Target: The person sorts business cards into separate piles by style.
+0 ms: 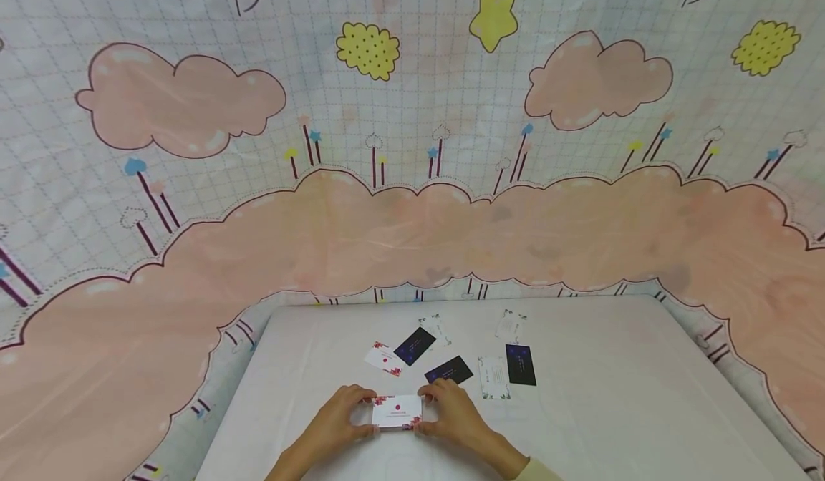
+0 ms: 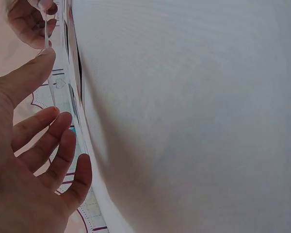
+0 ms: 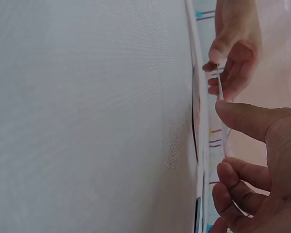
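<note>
A white business card [image 1: 397,411] with red flowers at its corners and a red dot in the middle is held up close over the near part of the table. My left hand [image 1: 338,416] pinches its left end between thumb and fingers. The opposite end is pinched the same way by my right hand [image 1: 456,415]. Seen edge-on in the right wrist view, the card [image 3: 225,138] is a thin pale line, raised off the tabletop. Just beyond the right fingers lies a dark blue card [image 1: 450,371], partly covered by them.
Further back on the white table [image 1: 599,395] lie more cards: a red-flowered one [image 1: 382,358], a dark one [image 1: 415,346] beside a white leafy one [image 1: 438,329], and at right a white card [image 1: 493,378], a dark card [image 1: 520,364] and another leafy card [image 1: 511,326]. A cloud-patterned cloth [image 1: 451,234] hangs behind.
</note>
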A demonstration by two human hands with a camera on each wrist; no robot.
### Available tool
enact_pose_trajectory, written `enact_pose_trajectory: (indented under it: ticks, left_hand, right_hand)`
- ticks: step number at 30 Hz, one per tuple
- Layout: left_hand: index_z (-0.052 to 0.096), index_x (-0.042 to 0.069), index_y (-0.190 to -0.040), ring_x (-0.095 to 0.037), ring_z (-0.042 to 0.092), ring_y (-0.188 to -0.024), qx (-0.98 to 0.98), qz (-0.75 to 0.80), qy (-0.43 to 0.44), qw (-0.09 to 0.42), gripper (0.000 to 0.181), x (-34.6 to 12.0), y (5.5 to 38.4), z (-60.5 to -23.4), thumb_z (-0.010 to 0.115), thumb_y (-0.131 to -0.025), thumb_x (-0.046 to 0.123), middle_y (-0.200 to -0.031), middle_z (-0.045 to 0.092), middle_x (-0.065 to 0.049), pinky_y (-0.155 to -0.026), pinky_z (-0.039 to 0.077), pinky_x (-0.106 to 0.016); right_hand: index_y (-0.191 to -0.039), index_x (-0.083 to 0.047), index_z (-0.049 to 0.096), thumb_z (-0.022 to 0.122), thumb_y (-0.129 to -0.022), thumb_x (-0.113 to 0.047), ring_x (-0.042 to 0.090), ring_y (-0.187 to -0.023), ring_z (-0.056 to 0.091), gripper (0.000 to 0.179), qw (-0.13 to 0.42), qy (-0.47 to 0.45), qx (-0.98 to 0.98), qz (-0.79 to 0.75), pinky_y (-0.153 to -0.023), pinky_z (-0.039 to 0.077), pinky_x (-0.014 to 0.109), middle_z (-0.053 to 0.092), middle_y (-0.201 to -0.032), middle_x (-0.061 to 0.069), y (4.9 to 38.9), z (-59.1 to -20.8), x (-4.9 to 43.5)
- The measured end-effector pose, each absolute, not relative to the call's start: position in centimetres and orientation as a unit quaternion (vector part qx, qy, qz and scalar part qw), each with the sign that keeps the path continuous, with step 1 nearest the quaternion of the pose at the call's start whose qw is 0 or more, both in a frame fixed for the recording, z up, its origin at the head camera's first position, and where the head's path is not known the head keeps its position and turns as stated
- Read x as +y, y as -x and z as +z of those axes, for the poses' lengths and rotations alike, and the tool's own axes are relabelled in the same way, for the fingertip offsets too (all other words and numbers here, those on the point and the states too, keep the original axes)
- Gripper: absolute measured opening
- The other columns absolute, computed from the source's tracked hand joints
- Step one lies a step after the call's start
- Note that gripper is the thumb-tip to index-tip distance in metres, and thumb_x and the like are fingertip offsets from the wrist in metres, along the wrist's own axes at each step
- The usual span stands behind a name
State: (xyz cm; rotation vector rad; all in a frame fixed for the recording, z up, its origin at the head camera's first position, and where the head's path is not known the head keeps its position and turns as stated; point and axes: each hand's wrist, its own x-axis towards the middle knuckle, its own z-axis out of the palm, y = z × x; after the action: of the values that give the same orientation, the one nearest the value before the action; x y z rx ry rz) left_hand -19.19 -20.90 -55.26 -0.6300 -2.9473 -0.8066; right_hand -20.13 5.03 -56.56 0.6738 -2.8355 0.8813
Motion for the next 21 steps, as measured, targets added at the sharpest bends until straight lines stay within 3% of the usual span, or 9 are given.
enact_pose_trajectory:
  ticks: [4,11,21]
  left_hand:
    - [0.066,0.014,-0.117,-0.014,0.056,-0.101,-0.944,-0.260,0.203,0.001,0.052,-20.96,19.21,-55.62,0.083,-0.074,0.038,-0.111,0.064,0.005,-0.093,0.050,-0.039]
    - [0.065,0.012,-0.115,-0.003,0.045,-0.086,-0.945,-0.251,0.207,-0.015,0.052,-20.99,19.48,-56.18,0.084,-0.073,0.037,-0.092,0.053,0.013,-0.077,0.045,-0.028]
    - [0.065,0.008,-0.112,-0.004,0.042,-0.081,-0.944,-0.255,0.204,-0.039,0.049,-20.64,19.44,-55.84,0.085,-0.074,0.032,-0.086,0.049,0.010,-0.068,0.036,-0.024]
  right_hand:
    - [-0.107,-0.016,0.069,0.087,-0.065,-0.037,0.005,-0.084,0.045,0.050,0.042,-0.219,-0.934,0.280,-0.078,0.044,0.030,0.056,-0.087,-0.013,20.00,-56.91,4.90]
    - [-0.107,-0.016,0.069,0.087,-0.066,-0.037,0.005,-0.081,0.043,0.049,0.032,-0.222,-0.936,0.272,-0.077,0.041,0.031,0.053,-0.085,-0.014,19.83,-57.05,4.74]
    - [-0.105,-0.013,0.070,0.087,-0.066,-0.034,0.004,-0.079,0.040,0.048,0.018,-0.222,-0.936,0.273,-0.072,0.037,0.028,0.052,-0.082,-0.013,19.96,-57.04,4.53]
